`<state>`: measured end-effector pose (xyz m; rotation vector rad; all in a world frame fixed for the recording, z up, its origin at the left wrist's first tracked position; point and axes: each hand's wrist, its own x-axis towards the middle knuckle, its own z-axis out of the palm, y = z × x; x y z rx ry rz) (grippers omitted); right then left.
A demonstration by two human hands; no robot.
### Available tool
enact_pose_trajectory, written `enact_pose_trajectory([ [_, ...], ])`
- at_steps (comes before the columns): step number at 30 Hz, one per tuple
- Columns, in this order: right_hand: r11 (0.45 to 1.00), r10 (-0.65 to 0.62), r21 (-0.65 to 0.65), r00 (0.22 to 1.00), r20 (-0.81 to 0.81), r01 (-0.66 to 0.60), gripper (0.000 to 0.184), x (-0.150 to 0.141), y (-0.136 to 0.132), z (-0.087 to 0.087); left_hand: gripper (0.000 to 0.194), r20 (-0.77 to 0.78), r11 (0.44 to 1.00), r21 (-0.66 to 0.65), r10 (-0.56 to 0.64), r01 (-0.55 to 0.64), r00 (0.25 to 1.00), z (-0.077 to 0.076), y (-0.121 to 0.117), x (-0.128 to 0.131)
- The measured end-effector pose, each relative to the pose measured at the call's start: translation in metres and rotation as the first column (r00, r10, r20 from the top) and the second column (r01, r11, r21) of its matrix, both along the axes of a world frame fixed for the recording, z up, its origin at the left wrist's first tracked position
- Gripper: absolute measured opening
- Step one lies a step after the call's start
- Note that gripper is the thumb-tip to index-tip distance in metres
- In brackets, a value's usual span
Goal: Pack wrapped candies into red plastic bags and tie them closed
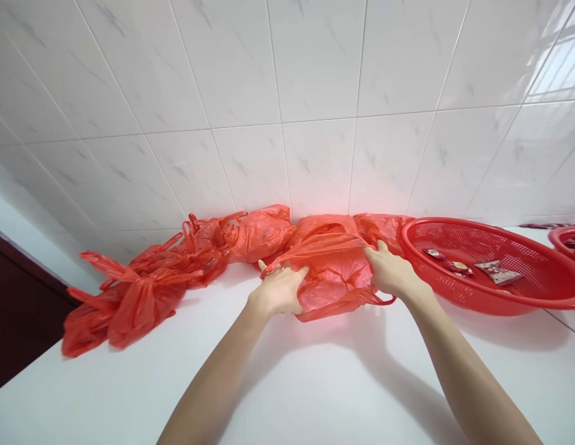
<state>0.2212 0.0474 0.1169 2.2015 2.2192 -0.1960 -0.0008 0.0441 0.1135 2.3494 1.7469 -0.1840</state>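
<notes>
- The white table [324, 395] is backed by a tiled wall [315, 68].
- Other red bags [143, 303] are lined up along the wall, mostly left of the hands.
- A red basket [542, 272] is set just right of the right hand [392, 270].
- The open red bag [336, 278] is stretched between the 2 hands; its left edge is grasped by the left hand [281, 290], its right edge by the right.
- Small packets [498, 272] are scattered inside the basket.

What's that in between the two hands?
In the head view, a red plastic bag lies between the left hand and the right hand, its mouth spread open.
</notes>
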Motion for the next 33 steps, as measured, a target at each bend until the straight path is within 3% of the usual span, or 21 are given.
enact_pose_trajectory([
  [2, 0.998, 0.055, -0.007, 0.996, -0.07, -0.055, 0.066, 0.004, 0.001, 0.001, 0.067, 0.036, 0.999, -0.034, -0.034, 0.035, 0.999, 0.002, -0.001, -0.001],
  [5, 0.995, 0.101, 0.028, 0.985, -0.137, -0.098, 0.077, 0.007, 0.002, 0.0, 0.063, 0.218, 0.993, -0.039, -0.098, 0.109, 0.971, 0.011, -0.002, -0.014],
  [8, 0.994, 0.109, 0.049, 0.983, -0.147, -0.102, 0.079, 0.007, 0.003, -0.002, 0.053, 0.442, 0.992, -0.002, -0.112, 0.126, 0.89, 0.025, -0.004, -0.033],
  [11, 0.992, 0.122, 0.05, 0.981, -0.15, -0.116, 0.08, 0.006, 0.004, -0.005, 0.046, 0.608, 0.997, 0.06, -0.082, 0.058, 0.79, 0.036, -0.005, -0.046],
  [13, 0.99, 0.137, 0.048, 0.978, -0.159, -0.132, 0.08, 0.005, 0.005, -0.006, 0.043, 0.682, 0.991, 0.118, -0.131, 0.069, 0.719, 0.038, -0.005, -0.046],
  [15, 0.988, 0.156, 0.039, 0.973, -0.168, -0.152, 0.078, 0.004, 0.005, -0.007, 0.037, 0.707, 0.972, 0.167, -0.234, 0.164, 0.667, 0.033, -0.003, -0.038],
  [18, 0.982, 0.19, 0.052, 0.963, -0.192, -0.183, 0.075, 0.002, 0.006, -0.01, 0.031, 0.656, 0.914, 0.14, -0.373, 0.38, 0.656, 0.015, 0.003, -0.015],
  [20, 0.977, 0.213, 0.078, 0.952, -0.221, -0.201, 0.075, 0.001, 0.008, -0.013, 0.035, 0.56, 0.891, 0.084, -0.412, 0.446, 0.719, -0.001, 0.009, 0.003],
  [23, 0.971, 0.236, 0.089, 0.946, -0.222, -0.222, 0.063, -0.002, 0.013, -0.016, 0.037, 0.279, 0.923, 0.073, -0.382, 0.377, 0.881, -0.025, 0.017, 0.024],
  [25, 0.972, 0.233, 0.072, 0.956, -0.175, -0.224, 0.05, -0.005, 0.017, -0.018, 0.032, 0.094, 0.949, 0.076, -0.313, 0.307, 0.945, -0.037, 0.022, 0.03],
  [28, 0.972, 0.235, 0.029, 0.966, -0.104, -0.233, 0.036, -0.01, 0.019, -0.021, 0.024, -0.029, 0.969, 0.035, -0.245, 0.246, 0.969, -0.047, 0.027, 0.029],
  [31, 0.967, 0.248, -0.047, 0.968, -0.043, -0.25, 0.02, -0.015, 0.018, -0.027, 0.012, -0.045, 0.976, -0.003, -0.218, 0.218, 0.975, -0.052, 0.029, 0.026],
  [33, 0.965, 0.241, -0.105, 0.97, -0.004, -0.241, 0.018, -0.02, 0.016, -0.031, 0.016, -0.048, 0.98, -0.021, -0.2, 0.199, 0.979, -0.055, 0.028, 0.026],
])
